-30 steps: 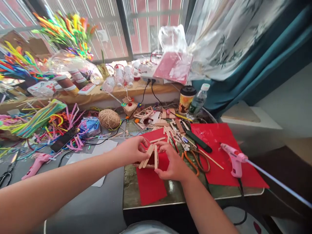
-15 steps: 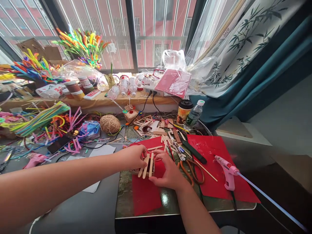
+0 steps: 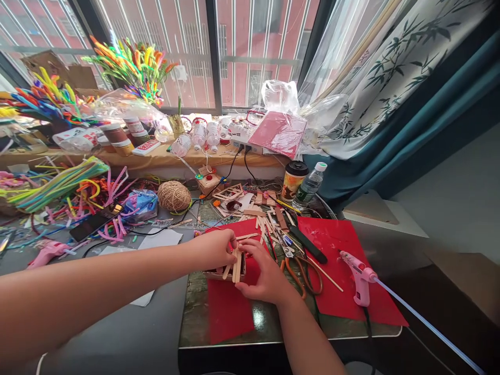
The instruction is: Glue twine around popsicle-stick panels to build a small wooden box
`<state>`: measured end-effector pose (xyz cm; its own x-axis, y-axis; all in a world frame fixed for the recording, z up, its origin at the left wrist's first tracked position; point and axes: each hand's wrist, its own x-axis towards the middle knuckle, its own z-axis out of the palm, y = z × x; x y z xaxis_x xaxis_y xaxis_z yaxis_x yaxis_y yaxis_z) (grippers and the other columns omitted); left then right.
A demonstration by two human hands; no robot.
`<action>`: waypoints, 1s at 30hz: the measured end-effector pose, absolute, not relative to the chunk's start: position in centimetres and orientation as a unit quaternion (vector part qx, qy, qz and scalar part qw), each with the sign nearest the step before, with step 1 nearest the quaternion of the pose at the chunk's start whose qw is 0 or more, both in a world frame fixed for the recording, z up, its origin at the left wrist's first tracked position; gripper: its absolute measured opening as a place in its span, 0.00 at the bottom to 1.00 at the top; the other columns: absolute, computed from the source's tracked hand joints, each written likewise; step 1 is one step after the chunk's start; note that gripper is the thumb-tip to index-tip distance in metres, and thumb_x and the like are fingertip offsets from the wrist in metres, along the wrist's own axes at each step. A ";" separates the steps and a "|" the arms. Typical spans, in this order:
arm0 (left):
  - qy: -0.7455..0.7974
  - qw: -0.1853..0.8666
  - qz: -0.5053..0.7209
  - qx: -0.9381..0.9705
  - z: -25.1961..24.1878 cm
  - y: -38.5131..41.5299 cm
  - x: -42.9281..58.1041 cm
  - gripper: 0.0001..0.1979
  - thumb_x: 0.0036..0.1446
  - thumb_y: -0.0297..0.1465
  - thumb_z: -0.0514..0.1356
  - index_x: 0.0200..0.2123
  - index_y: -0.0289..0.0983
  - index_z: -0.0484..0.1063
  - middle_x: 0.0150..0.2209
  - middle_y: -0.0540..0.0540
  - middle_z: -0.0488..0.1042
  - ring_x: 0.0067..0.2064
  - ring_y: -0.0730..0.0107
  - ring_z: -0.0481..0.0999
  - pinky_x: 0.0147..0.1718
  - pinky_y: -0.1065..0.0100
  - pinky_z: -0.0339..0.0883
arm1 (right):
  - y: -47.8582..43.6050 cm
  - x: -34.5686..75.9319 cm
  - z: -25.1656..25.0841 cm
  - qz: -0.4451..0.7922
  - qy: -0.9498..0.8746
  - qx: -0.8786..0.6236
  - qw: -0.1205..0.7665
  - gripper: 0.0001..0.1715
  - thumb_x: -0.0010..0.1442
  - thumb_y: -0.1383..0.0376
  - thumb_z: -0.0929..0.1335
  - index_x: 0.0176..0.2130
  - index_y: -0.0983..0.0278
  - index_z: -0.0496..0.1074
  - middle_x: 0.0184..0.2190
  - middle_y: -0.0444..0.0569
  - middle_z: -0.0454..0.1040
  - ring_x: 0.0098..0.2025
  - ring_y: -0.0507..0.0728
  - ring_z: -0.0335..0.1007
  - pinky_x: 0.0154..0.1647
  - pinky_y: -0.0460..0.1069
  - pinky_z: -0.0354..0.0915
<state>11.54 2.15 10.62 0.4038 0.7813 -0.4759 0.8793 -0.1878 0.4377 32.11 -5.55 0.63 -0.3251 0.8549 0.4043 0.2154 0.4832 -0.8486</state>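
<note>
Pale wooden craft sticks (image 3: 237, 271) lie side by side across the top of a small open box (image 3: 217, 275). My left hand (image 3: 222, 247) reaches in from the left with its fingertips pinched on the sticks near their far end. Curled around the right side, my right hand (image 3: 264, 273) has its thumb at the near end of a stick and its fingers at the far end. The box stands on a red sheet (image 3: 230, 312), and its inside is mostly hidden by the sticks and my hands.
Right of my hands lie orange-handled scissors (image 3: 302, 276) and a pink glue gun (image 3: 359, 276) on another red sheet (image 3: 378, 307). Loose craft sticks, a twine ball (image 3: 174, 196), a cup (image 3: 294, 182) and a water bottle (image 3: 310, 187) stand behind. A second glue gun (image 3: 49, 252) lies left.
The craft sticks, fanned apart before, now sit closer together over the box. My right hand has shifted slightly left with its fingers nearer the sticks. The view has moved a little.
</note>
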 end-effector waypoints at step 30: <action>0.527 0.350 -0.076 0.771 10.4 2.2 10.5 0.14 0.55 0.37 0.68 0.42 0.44 0.70 0.33 0.55 0.85 0.28 0.66 0.84 0.21 0.71 0.62 | -5.4 31.9 -0.7 0.336 -0.768 -0.367 0.402 0.61 0.55 0.39 0.80 0.76 0.54 0.61 0.73 0.59 0.62 0.75 0.73 0.60 0.76 0.66 0.60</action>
<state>10.51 2.21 10.37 0.4331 0.7588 -0.4864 0.8654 -0.1993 0.4597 31.87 -5.37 -0.66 -0.4065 0.8345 0.3721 0.2942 0.5051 -0.8114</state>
